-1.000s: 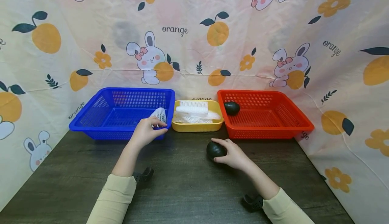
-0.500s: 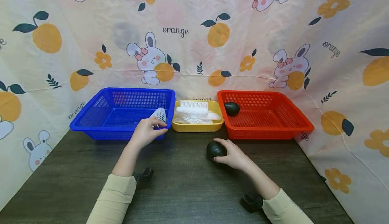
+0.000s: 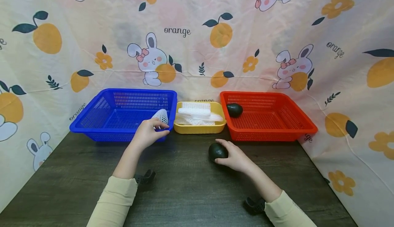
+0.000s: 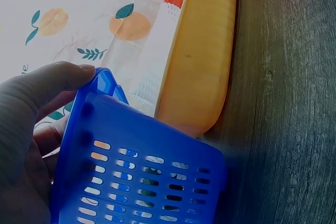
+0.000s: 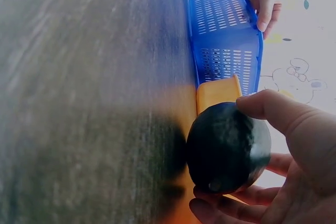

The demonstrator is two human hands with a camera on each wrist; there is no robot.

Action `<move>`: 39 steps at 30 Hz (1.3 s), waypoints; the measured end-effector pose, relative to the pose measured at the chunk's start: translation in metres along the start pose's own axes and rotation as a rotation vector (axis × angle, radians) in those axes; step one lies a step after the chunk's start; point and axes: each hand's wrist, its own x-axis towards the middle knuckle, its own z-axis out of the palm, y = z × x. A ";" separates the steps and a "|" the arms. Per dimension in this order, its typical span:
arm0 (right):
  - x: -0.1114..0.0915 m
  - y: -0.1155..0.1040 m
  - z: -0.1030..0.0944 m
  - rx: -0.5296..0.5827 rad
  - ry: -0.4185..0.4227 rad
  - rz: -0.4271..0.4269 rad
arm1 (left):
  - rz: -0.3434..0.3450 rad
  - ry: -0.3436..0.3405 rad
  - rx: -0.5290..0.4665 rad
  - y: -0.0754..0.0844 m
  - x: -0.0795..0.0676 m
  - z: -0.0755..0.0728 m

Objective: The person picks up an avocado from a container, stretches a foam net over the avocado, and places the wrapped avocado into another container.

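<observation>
A dark green avocado (image 3: 218, 152) is held by the right hand (image 3: 235, 155) at the dark wooden tabletop (image 3: 181, 192), in front of the yellow tray (image 3: 200, 129) and the red basket (image 3: 267, 136); the fruit is clamped between the thumb on one side and the fingers on the other. Whether its weight is borne by the wood or by the hand cannot be told. The front rim of the blue basket (image 3: 107, 137) is gripped near its right corner by the left hand (image 3: 147, 133), with the thumb laid on the outside and the fingers curled over inside. Just beside those fingers, a white foam net (image 3: 161, 115) is seen in the basket. More white netting (image 3: 197, 112) is held in the yellow tray, which is flanked by the two baskets. A second avocado (image 3: 235, 110) is contained in the red basket, near its left wall. Both forearms are covered by pale yellow sleeves (image 3: 114, 199).
</observation>
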 end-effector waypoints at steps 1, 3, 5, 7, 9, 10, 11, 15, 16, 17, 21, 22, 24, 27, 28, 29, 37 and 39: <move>0.000 0.000 0.000 0.003 0.002 -0.003 | 0.001 0.000 0.001 0.000 0.000 0.000; 0.000 -0.001 -0.001 0.009 0.002 -0.006 | 0.005 0.002 0.002 0.000 0.000 0.000; 0.000 -0.002 -0.002 0.009 0.000 -0.009 | 0.007 0.002 0.003 0.000 0.000 -0.001; 0.001 -0.002 -0.002 0.006 -0.004 -0.009 | 0.007 0.002 0.003 0.000 0.001 -0.001; 0.001 -0.002 -0.003 0.004 -0.008 -0.011 | 0.006 0.000 0.005 0.000 0.001 -0.001; 0.001 -0.002 -0.003 0.002 -0.010 -0.011 | 0.006 -0.002 0.006 0.000 0.001 -0.001; 0.001 -0.001 -0.003 0.000 -0.012 -0.011 | 0.006 -0.003 0.007 0.000 0.001 -0.002; 0.002 -0.001 -0.005 -0.012 -0.028 0.000 | 0.002 -0.016 0.014 0.001 0.002 -0.003; 0.002 -0.001 -0.005 -0.018 -0.032 0.004 | 0.002 -0.020 0.017 0.001 0.002 -0.003; 0.002 -0.001 -0.006 -0.023 -0.033 0.008 | 0.000 -0.027 0.021 0.002 0.002 -0.003; 0.003 -0.001 -0.009 -0.046 -0.036 0.018 | -0.003 -0.055 0.056 0.004 0.004 -0.005; 0.003 -0.002 -0.010 -0.051 -0.037 0.020 | -0.002 -0.062 0.066 0.004 0.004 -0.005; 0.004 -0.003 -0.013 -0.059 -0.040 0.023 | 0.003 -0.073 0.087 0.005 0.004 -0.006; 0.003 -0.005 -0.017 -0.060 -0.040 0.030 | 0.014 -0.086 0.109 0.007 0.005 -0.008; 0.003 -0.005 -0.019 -0.062 -0.037 0.028 | 0.018 -0.089 0.114 0.007 0.006 -0.008; 0.003 -0.006 -0.021 -0.063 -0.033 0.025 | 0.020 -0.091 0.120 0.008 0.006 -0.009; 0.011 -0.012 -0.040 -0.061 0.029 -0.007 | 0.045 -0.047 0.175 0.018 0.015 -0.010; 0.014 -0.015 -0.044 -0.059 0.046 -0.009 | 0.044 -0.029 0.181 0.020 0.019 -0.008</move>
